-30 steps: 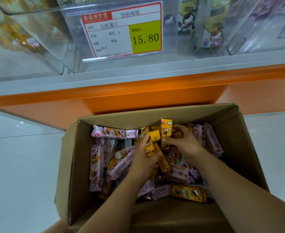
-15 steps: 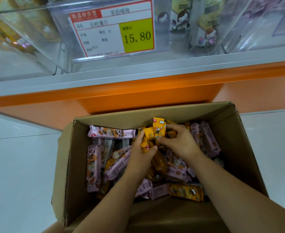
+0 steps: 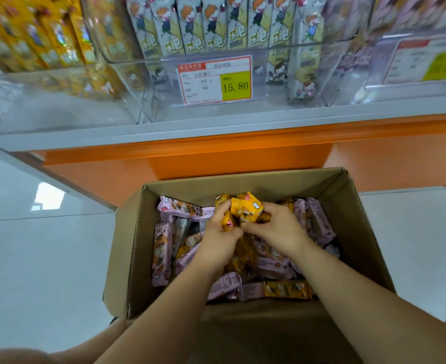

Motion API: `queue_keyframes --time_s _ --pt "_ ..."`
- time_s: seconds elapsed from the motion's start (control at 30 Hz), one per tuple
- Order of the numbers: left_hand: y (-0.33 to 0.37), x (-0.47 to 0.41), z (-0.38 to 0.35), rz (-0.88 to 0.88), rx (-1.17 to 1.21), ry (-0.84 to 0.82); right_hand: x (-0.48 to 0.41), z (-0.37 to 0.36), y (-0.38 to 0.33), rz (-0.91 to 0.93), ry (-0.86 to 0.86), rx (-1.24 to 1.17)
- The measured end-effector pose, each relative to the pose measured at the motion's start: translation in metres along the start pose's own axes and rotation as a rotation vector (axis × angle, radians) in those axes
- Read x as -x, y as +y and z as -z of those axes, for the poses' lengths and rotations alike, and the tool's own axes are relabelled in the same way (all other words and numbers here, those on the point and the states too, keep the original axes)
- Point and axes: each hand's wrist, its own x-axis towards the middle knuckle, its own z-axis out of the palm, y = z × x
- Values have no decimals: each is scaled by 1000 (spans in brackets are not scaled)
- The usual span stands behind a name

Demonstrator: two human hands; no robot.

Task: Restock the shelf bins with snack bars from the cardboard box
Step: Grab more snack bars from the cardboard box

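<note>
An open cardboard box stands on the floor, filled with pink snack bars and yellow snack bars. Both my hands are inside it, pressed together round a bunch of yellow bars held above the pile. My left hand grips the bunch from the left, fingers curled round it. My right hand grips it from the right. Above, clear shelf bins hold upright bars: yellow on the left, grey-green in the middle, pink on the right.
A price tag reading 15.80 hangs on the middle bin's front. A grey shelf edge and an orange base panel run behind the box. White floor tiles lie on both sides.
My hands have closed together round the yellow bars and lifted them slightly. The view has tilted up, so more of the shelf bins shows.
</note>
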Motion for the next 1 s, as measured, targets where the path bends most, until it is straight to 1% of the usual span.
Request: queue_keyframes --time_s 0.2,0.33,0.43,0.57,0.8,0.93,1.0 --pt "37 44 8 -100 49 21 26 6 -44 63 14 -9" --pt "64 78 14 -175 70 -37 53 21 -83 136 36 36" --pt "87 109 18 -273 20 -88 79 35 -117 228 54 29" --pt "116 156 29 -423 -26 -84 113 48 -162 348 102 59" --pt "166 200 65 -720 -44 -22 143 41 -242 575 133 71" --pt "200 202 96 -875 -70 92 123 17 -285 744 213 121" --pt "213 192 116 -916 -59 153 103 -1 -304 840 271 170"
